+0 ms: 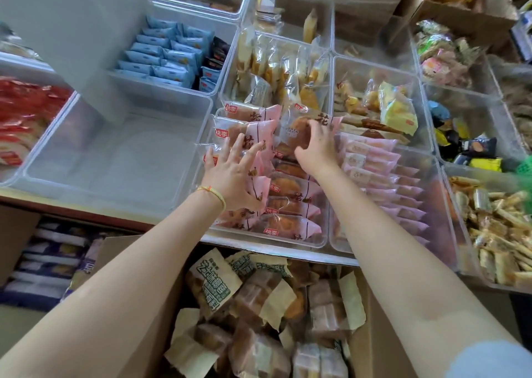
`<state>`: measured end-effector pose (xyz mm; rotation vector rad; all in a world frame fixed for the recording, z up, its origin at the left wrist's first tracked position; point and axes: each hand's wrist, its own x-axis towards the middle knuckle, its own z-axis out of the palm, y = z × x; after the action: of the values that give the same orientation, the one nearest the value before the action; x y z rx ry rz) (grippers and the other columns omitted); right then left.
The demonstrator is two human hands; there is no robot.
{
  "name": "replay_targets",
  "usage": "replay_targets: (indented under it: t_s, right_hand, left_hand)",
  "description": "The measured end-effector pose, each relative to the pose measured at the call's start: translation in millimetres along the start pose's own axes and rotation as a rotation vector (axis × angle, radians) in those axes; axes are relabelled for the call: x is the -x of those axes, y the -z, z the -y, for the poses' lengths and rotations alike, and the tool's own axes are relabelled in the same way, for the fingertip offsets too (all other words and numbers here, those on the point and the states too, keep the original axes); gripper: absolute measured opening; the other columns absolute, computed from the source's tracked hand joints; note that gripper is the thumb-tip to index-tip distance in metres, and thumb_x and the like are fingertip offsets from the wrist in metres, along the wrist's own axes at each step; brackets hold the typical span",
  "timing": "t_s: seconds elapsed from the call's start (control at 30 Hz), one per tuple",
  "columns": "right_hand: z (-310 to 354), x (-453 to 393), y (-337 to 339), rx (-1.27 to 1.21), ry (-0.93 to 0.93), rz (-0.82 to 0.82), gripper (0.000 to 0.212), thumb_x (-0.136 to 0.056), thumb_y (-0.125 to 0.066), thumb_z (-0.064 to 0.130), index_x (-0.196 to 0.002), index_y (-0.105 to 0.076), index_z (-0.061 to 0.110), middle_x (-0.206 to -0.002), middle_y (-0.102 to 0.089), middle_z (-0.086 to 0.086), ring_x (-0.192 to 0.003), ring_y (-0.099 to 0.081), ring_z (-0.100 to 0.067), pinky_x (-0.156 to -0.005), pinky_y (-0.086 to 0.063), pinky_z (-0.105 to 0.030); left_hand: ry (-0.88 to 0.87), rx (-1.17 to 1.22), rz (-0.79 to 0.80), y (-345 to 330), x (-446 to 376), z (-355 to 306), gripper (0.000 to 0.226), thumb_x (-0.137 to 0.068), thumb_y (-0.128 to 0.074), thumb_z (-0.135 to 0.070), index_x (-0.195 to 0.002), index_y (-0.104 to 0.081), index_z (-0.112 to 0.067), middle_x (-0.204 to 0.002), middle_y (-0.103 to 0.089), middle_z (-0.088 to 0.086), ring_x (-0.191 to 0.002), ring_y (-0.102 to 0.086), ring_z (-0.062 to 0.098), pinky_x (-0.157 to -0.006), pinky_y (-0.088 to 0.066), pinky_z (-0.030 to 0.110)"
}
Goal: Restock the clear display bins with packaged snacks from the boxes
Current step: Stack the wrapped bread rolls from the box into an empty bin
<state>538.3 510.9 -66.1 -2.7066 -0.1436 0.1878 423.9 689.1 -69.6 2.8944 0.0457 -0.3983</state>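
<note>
With the left hand spread flat on the pink packets and the right hand gripping one, overfilling the bin could spill some.

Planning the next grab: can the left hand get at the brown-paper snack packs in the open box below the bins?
Probably yes. The left hand only presses flat on pink packs, and the brown-paper snack packs lie uncovered in the box.

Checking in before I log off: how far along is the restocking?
Partly done. The bin of pink packets looks nearly full. In hand: the left hand presses that stack flat while the right hand grips another packet at the back. Left: the clear bin beside it is empty, and the box below holds many snacks.
</note>
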Motion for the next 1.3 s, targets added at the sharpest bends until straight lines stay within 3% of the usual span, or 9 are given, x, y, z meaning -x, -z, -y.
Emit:
replay_targets:
  t_s: [0.1, 0.17, 0.27, 0.43, 0.6, 0.73, 1.0, 1.17, 1.3]
  right_hand:
    - [6, 9, 4, -0.023, 0.028, 0.008, 0.050, -0.092, -0.054, 0.023, -0.141, -0.047, 0.015, -0.147, -0.043, -0.006, -0.135, -0.039, -0.026, -0.114, -0.034, -0.042]
    - [17, 32, 16, -0.181, 0.070, -0.030, 0.036, -0.096, -0.052, 0.022, -0.131, -0.057, 0.016, -0.135, -0.052, -0.001, -0.119, -0.048, -0.017, -0.096, -0.039, -0.021]
    - [27, 73, 27, -0.453, 0.060, 0.228, 0.023, -0.097, -0.052, 0.023, -0.114, -0.068, 0.022, -0.109, -0.066, 0.010, -0.099, -0.057, -0.004, -0.081, -0.042, -0.016]
    - [24, 107, 6, -0.432, 0.040, 0.549, 0.058, -0.092, -0.068, 0.042, -0.144, -0.050, 0.025, -0.134, -0.052, 0.014, -0.120, -0.050, -0.005, -0.082, -0.047, -0.017]
    - [30, 110, -2, -0.599, -0.024, 0.389, 0.029, -0.094, -0.069, 0.033, -0.119, -0.073, 0.018, -0.093, -0.067, 0.015, -0.070, -0.058, 0.012, -0.063, -0.043, -0.010]
    - [6, 111, 37, -0.559, -0.078, 0.189, 0.017, -0.095, -0.068, 0.028, -0.106, -0.078, 0.020, -0.093, -0.071, 0.015, -0.087, -0.060, 0.002, -0.083, -0.052, -0.022]
    - [-19, 52, 61, -0.461, -0.366, -0.313, 0.041, -0.096, -0.060, 0.026, -0.059, -0.047, 0.012, -0.059, -0.045, -0.001, -0.064, -0.042, -0.020, -0.054, -0.032, -0.030]
    - [-2, 30, 39, -0.463, -0.398, 0.002, 0.037, -0.094, -0.063, 0.042, -0.111, -0.056, 0.010, -0.116, -0.057, -0.011, -0.105, -0.059, -0.029, -0.081, -0.045, -0.033]
    - [1, 55, 29, -0.214, -0.216, -0.263, 0.041, -0.091, -0.062, 0.020, -0.127, -0.044, 0.012, -0.129, -0.041, -0.017, -0.112, -0.053, -0.033, -0.075, -0.045, -0.034]
  left_hand:
    - [0.001, -0.001, 0.007, 0, 0, 0, 0.128, -0.063, -0.071, -0.074, -0.151, 0.017, -0.043, -0.163, 0.021, 0.004, -0.149, 0.019, 0.030, -0.119, 0.003, 0.060]
    - [-0.009, 0.025, 0.022, 2, 0, 1, 0.122, -0.066, -0.066, -0.077, -0.151, 0.015, -0.044, -0.163, 0.020, 0.003, -0.150, 0.018, 0.029, -0.119, 0.003, 0.061]
    - [-0.017, 0.222, 0.009, 12, 0, 6, 0.087, -0.084, -0.047, -0.074, -0.154, -0.006, -0.043, -0.165, 0.009, -0.002, -0.152, 0.009, 0.022, -0.119, 0.004, 0.059]
    - [-0.015, 0.449, -0.092, 20, 3, 14, 0.052, -0.094, -0.049, -0.020, -0.143, -0.046, -0.037, -0.162, -0.022, -0.004, -0.148, -0.021, 0.019, -0.120, -0.009, 0.052]
    - [-0.008, 0.410, -0.153, 14, 1, 12, 0.055, -0.093, -0.047, -0.009, -0.140, -0.050, -0.037, -0.159, -0.029, -0.002, -0.146, -0.027, 0.018, -0.119, -0.014, 0.049]
    - [0.019, 0.418, -0.123, 20, -3, 11, 0.051, -0.097, -0.041, -0.011, -0.138, -0.052, -0.039, -0.159, -0.029, -0.006, -0.145, -0.027, 0.017, -0.120, -0.013, 0.045]
    - [0.030, 0.322, -0.160, 16, -1, 2, 0.048, -0.098, -0.041, -0.018, -0.143, -0.047, -0.036, -0.160, -0.028, -0.001, -0.146, -0.024, 0.019, -0.119, -0.013, 0.052]
    - [0.027, 0.304, -0.219, 11, 0, 3, 0.044, -0.100, -0.044, -0.019, -0.141, -0.049, -0.033, -0.157, -0.034, -0.002, -0.144, -0.029, 0.020, -0.117, -0.017, 0.050]
    - [0.017, 0.288, -0.375, 7, 1, 6, 0.032, -0.094, -0.054, -0.015, -0.124, -0.063, -0.021, -0.136, -0.053, 0.008, -0.126, -0.047, 0.030, -0.104, -0.039, 0.046]
